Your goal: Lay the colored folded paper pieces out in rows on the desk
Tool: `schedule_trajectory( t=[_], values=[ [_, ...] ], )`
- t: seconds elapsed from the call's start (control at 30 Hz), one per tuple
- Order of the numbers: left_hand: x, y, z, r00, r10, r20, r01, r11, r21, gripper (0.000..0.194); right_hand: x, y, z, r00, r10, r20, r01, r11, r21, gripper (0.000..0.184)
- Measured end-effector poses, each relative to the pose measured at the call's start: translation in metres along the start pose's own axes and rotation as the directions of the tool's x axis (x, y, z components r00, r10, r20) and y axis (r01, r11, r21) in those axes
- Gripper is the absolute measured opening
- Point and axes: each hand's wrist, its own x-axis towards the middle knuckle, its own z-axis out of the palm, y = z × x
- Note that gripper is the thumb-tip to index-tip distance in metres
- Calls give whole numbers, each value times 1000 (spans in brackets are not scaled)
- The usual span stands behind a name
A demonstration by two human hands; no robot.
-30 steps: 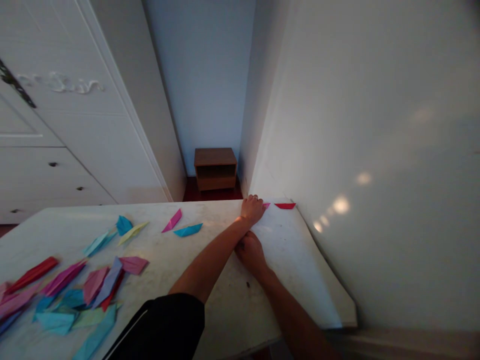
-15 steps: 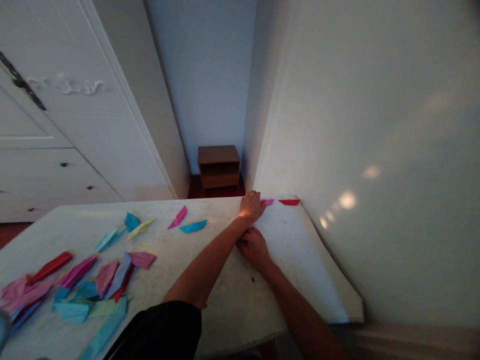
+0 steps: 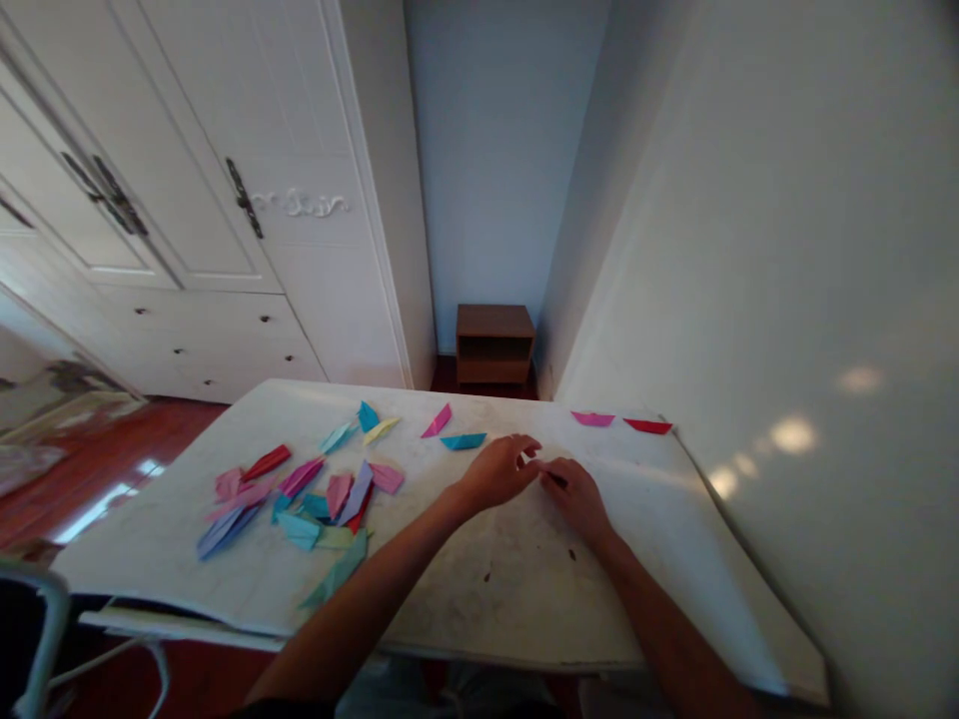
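Observation:
My left hand (image 3: 498, 469) hovers over the white table (image 3: 479, 579), fingers loosely curled, with nothing visible in it. My right hand (image 3: 575, 491) rests on the table beside it, fingers bent, and the fingertips of both nearly touch. A pink folded paper boat (image 3: 591, 418) and a red one (image 3: 648, 426) lie at the far right corner by the wall. A magenta piece (image 3: 437, 421) and a blue boat (image 3: 463, 440) lie just left of my left hand.
A heap of folded coloured papers (image 3: 300, 494) covers the table's left middle. A white wardrobe (image 3: 187, 200) stands to the left, a small brown cabinet (image 3: 494, 344) beyond the table, and a wall (image 3: 786, 300) along the right edge.
My left hand has let go of the pink boat at the far corner and drawn back beside my right hand. The camera has swung left and pulled back.

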Motion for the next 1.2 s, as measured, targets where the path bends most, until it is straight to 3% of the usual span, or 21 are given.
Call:
schedule_trajectory(
  t=[0.17, 0.3, 0.4, 0.53, 0.63, 0.87, 1.03, 1.2],
  values=[
    [-86, 6, -27, 998, -54, 22, 58, 960, -273, 29, -2, -3, 1, 998, 55, 4, -55, 998, 24, 36],
    [-138, -14, -30, 984, -176, 29, 175, 918, -356, 30, -2, -5, 1, 993, 119, 9, -119, 989, 85, 40],
    [-162, -34, -27, 970, -240, -34, 209, 900, -383, 30, -1, -7, 2, 983, 184, -7, -181, 973, 144, 42],
    [-176, -51, -22, 938, -298, -177, 197, 879, -435, 29, 3, -16, 4, 966, 257, 14, -254, 943, 215, 42],
    [-179, -54, -20, 924, -312, -221, 190, 876, -444, 29, 7, -27, 10, 967, 248, 59, -255, 941, 223, 41],
    [-180, -54, -19, 955, -227, -190, 139, 911, -389, 27, 41, -56, 48, 997, 63, 36, -66, 994, 86, 40],
    [-179, -51, -23, 960, -216, -177, 133, 911, -391, 26, 74, -64, 77, 995, 54, 87, -51, 998, -36, 46],
    [-189, -51, -22, 968, -197, -159, 112, 896, -429, 25, 81, -73, 83, 985, 9, 171, 3, 998, -68, 25]
  ],
)
